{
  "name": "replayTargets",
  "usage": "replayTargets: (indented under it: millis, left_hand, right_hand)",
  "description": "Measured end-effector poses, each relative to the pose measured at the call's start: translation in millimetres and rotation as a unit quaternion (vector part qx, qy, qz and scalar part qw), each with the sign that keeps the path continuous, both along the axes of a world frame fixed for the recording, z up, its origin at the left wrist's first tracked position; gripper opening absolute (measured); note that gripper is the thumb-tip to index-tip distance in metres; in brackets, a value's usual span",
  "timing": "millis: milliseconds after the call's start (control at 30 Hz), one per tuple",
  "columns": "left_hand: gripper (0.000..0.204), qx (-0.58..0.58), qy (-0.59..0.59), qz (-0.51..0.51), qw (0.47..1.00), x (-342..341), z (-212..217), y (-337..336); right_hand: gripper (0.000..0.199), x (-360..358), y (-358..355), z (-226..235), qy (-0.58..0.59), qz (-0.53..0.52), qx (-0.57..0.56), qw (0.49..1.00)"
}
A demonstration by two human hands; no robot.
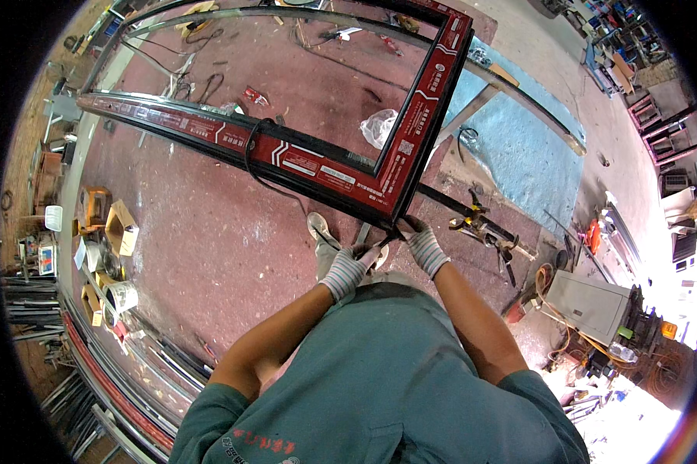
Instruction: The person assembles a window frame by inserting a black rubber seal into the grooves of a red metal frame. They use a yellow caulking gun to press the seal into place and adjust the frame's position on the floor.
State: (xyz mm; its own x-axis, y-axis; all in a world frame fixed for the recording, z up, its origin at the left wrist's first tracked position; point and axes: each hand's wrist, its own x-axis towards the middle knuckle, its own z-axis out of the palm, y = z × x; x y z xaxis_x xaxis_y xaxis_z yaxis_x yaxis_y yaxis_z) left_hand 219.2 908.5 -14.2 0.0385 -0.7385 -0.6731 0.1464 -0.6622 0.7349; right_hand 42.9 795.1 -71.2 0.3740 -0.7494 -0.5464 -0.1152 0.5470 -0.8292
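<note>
a large black metal window frame wrapped in red printed film (317, 166) spans the upper middle of the picture, its corner pointing down toward the centre. the gloved left hand (350, 267) is curled under that corner, and the gloved right hand (422, 246) pinches the corner's lower edge. a clear plastic bag (379, 126) lies on the red floor (209, 240) behind.

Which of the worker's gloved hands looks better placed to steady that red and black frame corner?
Probably the right hand: it sits directly under the frame corner, touching its lower edge. The left hand is lower and a little off to the side, fingers pointing toward the corner.
</note>
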Motion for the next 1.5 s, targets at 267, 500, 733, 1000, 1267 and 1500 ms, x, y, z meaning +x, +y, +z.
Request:
replayTargets:
  millis: [267,500,733,1000,1267,1500]
  left_hand:
    - [0.040,-0.027,0.001,0.008,1.000,2,3,-1]
    - [0.040,-0.017,-0.020,-0.004,1.000,3,-4,-3]
    - [0.037,-0.034,-0.004,0.002,0.999,4,-4,-4]
    - [0.033,-0.033,-0.011,-0.021,0.999,9,1,-8]
    - [0.033,-0.019,-0.025,-0.028,0.999,8,13,-13]
    - [0.035,-0.043,-0.022,-0.035,0.998,13,0,-10]
  right_hand:
    - [0.038,-3,-17,2,-0.015,-0.012,0.019,1.000]
    - [0.037,0,-26,-12,0.022,-0.029,0.009,0.999]
    - [0.030,11,-25,14,0.007,-0.077,0.028,0.997]
    - [0.026,9,-29,10,-0.014,-0.067,-0.025,0.997]
    - [0.025,9,-38,-6,-0.002,-0.073,-0.018,0.997]
    - [0.030,17,-40,-11,-0.009,-0.128,0.000,0.992]
